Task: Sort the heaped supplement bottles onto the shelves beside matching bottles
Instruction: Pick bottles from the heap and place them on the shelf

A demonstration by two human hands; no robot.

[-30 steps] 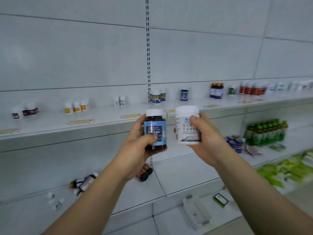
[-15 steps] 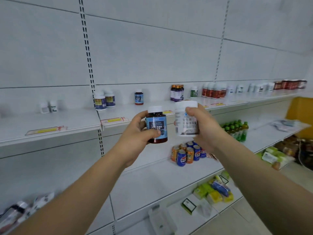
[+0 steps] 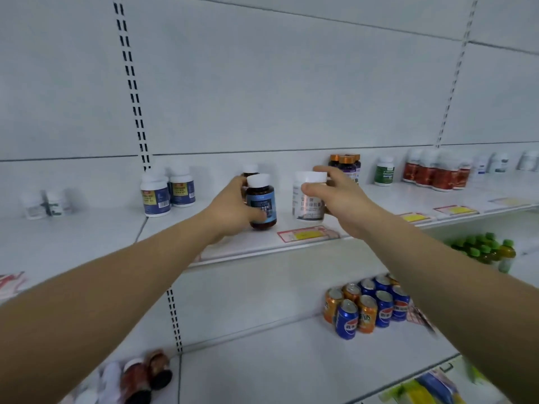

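At the lower left of the frame, the heaped bottles [image 3: 137, 377] lie on the bottom shelf [image 3: 291, 365]. Mid-frame, the left hand [image 3: 230, 211] has its grip around a brown bottle with a blue label [image 3: 260, 202], set on the upper shelf [image 3: 87, 231]. Just right of it, the right hand [image 3: 335, 196] grips a white bottle [image 3: 308, 196]. Behind the brown bottle stands a similar white-capped bottle [image 3: 250, 170].

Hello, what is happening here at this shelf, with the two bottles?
A person is stocking supplement bottles. The left hand grips a dark bottle with a blue label, at the shelf just before a similar bottle. The right hand holds a white bottle beside it. More bottles lie heaped on a lower shelf.
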